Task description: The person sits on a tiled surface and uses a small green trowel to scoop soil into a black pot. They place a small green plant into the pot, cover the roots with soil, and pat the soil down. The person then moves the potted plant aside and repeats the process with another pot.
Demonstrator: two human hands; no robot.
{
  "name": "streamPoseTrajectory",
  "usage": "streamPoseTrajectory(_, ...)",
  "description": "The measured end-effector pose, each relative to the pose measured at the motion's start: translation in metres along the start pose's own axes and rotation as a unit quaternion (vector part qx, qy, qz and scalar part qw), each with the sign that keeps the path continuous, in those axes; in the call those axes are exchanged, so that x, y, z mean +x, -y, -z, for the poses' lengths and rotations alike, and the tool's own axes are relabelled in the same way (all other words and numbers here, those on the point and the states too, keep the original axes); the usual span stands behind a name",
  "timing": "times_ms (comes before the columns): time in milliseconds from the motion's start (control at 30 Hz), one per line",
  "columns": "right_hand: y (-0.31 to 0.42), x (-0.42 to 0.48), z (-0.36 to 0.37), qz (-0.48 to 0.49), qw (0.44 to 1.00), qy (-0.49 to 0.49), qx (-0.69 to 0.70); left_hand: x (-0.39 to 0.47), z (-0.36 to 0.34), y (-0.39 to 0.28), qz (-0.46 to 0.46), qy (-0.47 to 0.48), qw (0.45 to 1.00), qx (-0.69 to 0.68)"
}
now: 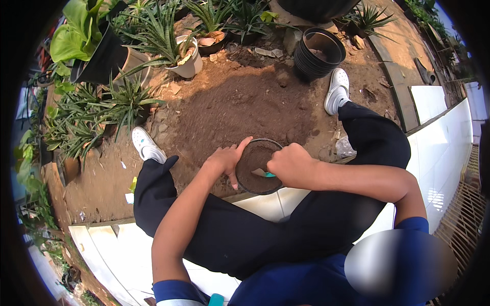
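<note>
A round black plant pot (258,193) filled with dark soil (255,155) stands between my legs, near the edge of the white tiles. My left hand (229,158) braces the pot's left side, thumb and fingers spread around its wall. Over the right part of the pot, my right hand (291,165) is closed in a fist around a small hand trowel (264,173); its blade, with a turquoise part, shows against the soil. The trowel's handle is hidden inside the fist. Loose dark soil (245,103) lies on the ground beyond the pot.
Stacked black pots (319,53) stand at the back right. A white pot (187,63) with a spiky plant, a tilted black pot (101,61) and more spiky plants (130,101) line the left and back. A clear plastic bag (344,147) lies by my right leg, beside the tiled ledge (440,153).
</note>
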State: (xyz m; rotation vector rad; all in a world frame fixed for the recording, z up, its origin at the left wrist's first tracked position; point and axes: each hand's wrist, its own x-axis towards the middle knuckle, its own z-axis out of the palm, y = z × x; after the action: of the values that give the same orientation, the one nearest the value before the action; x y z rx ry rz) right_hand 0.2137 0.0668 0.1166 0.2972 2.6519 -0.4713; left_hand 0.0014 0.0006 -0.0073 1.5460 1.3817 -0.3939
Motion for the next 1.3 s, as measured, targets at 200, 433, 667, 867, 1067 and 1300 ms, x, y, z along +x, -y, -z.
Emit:
streamPoseTrajectory(200,0.004,-0.013,0.037,0.020,0.996,0.068,-0.053,-0.002,-0.004,0.005,-0.002,-0.005,1.000,0.007)
streamPoseTrajectory(433,-0.010,-0.008,0.029,-0.059,0.996,0.059,0.034,-0.003,0.002,0.001,-0.001,0.003,1.000,0.017)
streamPoseTrajectory(667,-0.014,-0.005,0.006,-0.095,0.991,0.066,0.068,0.005,0.003,0.000,0.006,0.022,0.999,0.026)
streamPoseTrajectory(867,-0.006,-0.012,0.051,-0.106,0.990,0.076,0.048,-0.003,-0.003,0.007,0.018,0.018,1.000,0.014)
streamPoseTrajectory(1067,-0.015,-0.003,0.004,-0.108,0.983,0.110,0.104,0.007,-0.001,0.004,0.002,0.014,1.000,0.028)
streamPoseTrajectory(1300,-0.014,-0.012,0.038,-0.092,0.984,0.130,0.083,-0.003,-0.001,0.004,0.019,0.011,1.000,0.016)
